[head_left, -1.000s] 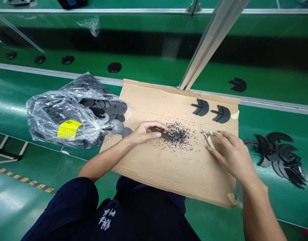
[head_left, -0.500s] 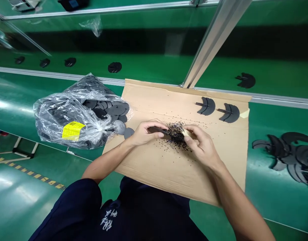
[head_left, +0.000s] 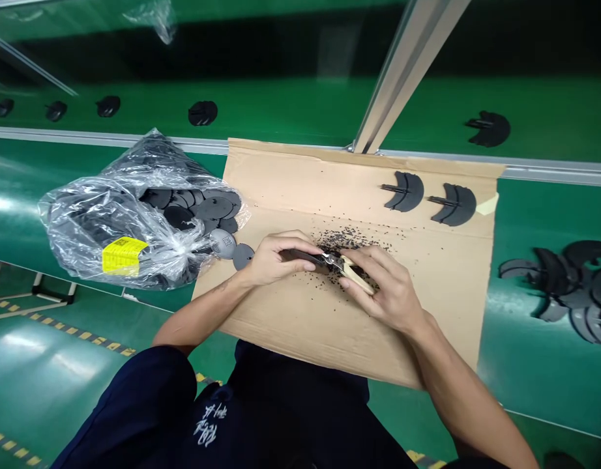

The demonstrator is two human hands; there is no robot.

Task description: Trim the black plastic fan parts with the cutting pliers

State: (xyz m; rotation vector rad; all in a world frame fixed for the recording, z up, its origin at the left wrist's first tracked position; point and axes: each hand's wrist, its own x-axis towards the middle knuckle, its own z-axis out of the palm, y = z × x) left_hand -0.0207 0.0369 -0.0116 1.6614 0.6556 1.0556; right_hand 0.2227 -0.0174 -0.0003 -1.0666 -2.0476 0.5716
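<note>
My left hand (head_left: 281,259) is closed on a thin black disc (head_left: 303,256), pinched between thumb and fingers. Around a pair of cutting pliers (head_left: 355,273) with pale handles, my right hand (head_left: 386,283) is wrapped. The metal jaws of the pliers meet the right edge of the disc; whether they are fully closed I cannot tell. Under and behind both hands, many small black bits (head_left: 347,238) lie scattered on a cardboard sheet (head_left: 305,332).
To the left sits a clear plastic bag (head_left: 75,221) of dark discs, some spilling out. Two black curved parts with stems (head_left: 409,192) lie at the cardboard's back right. A pile of similar parts (head_left: 574,286) is farther right. A metal post (head_left: 403,71) rises behind.
The pliers have moved left and down, so their jaws now touch the disc's edge. My left hand still holds the disc. The whole view has shifted slightly.
</note>
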